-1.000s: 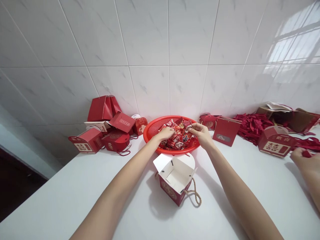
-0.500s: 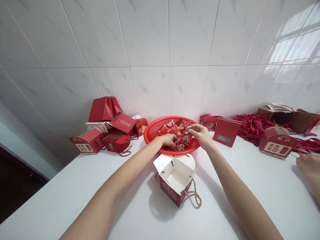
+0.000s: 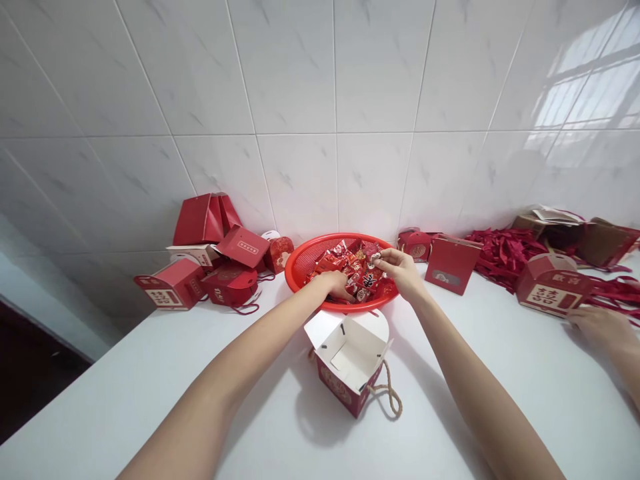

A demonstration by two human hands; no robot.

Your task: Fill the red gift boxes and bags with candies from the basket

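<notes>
A red plastic basket point(image 3: 295, 270) full of red wrapped candies point(image 3: 350, 263) stands against the wall. My left hand point(image 3: 339, 285) is down among the candies with its fingers curled; their tips are partly hidden, and what they hold, if anything, does not show. At the basket's right side my right hand point(image 3: 400, 267) pinches a small wrapped candy point(image 3: 374, 259) between thumb and fingers. In front of the basket stands a dark red gift box point(image 3: 345, 383), its white flaps spread and its inside bare, with a rope handle point(image 3: 393, 397) hanging at the right.
Several red gift boxes point(image 3: 173, 283) are piled at the left. On the right are a red card box point(image 3: 453, 263), dark red ribbons point(image 3: 503, 253) and another red box point(image 3: 553, 287). Another person's hand point(image 3: 603, 327) rests on the table at the right edge, near that box.
The other person's hand has come further in from the right, up to the red box. My left hand has shifted slightly within the basket; my right hand stays almost still.
</notes>
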